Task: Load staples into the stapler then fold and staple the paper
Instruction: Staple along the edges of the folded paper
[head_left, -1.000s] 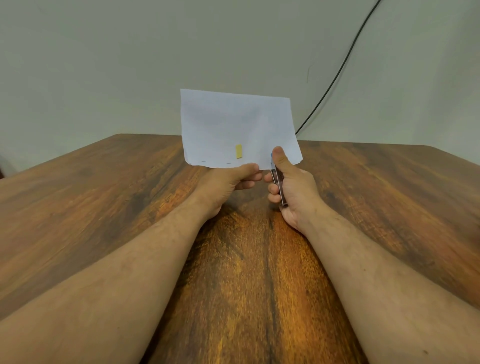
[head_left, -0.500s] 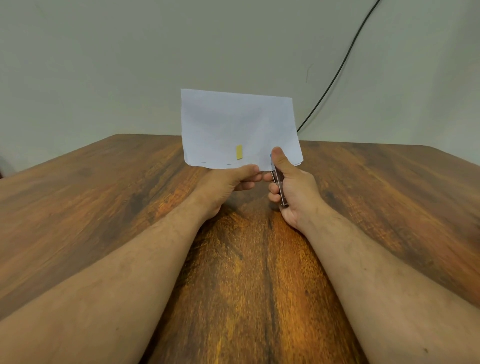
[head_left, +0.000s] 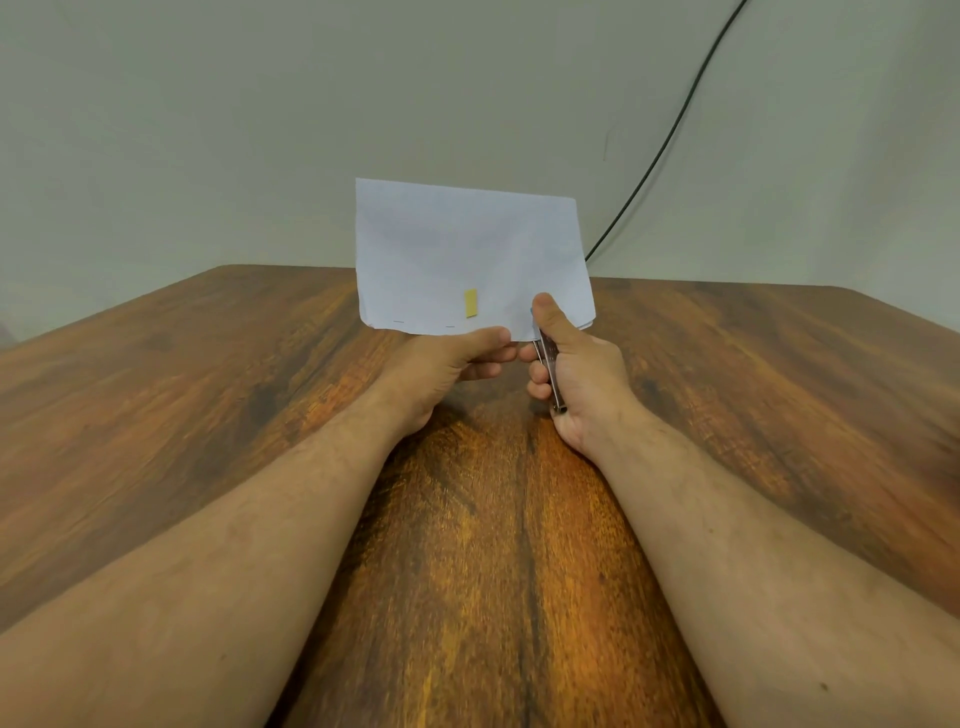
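Nothing has shifted since a second ago: the left hand (head_left: 441, 364) still pinches the folded paper (head_left: 470, 257) upright above the counter (head_left: 156, 415) by its lower edge. The right hand's (head_left: 582, 374) grip stays closed around the stapler (head_left: 548, 364) at the paper's lower right corner. A small yellow tag (head_left: 470, 303) carries no readable writing.

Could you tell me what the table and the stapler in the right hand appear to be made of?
The table looks like wood or wood-look laminate: brown streaked grain, slight sheen. The stapler, mostly hidden in the right hand, seems to be metal: its visible edge is thin, grey and shiny.

Bare forearms, no sleeves; unadorned hands (head_left: 519, 364)
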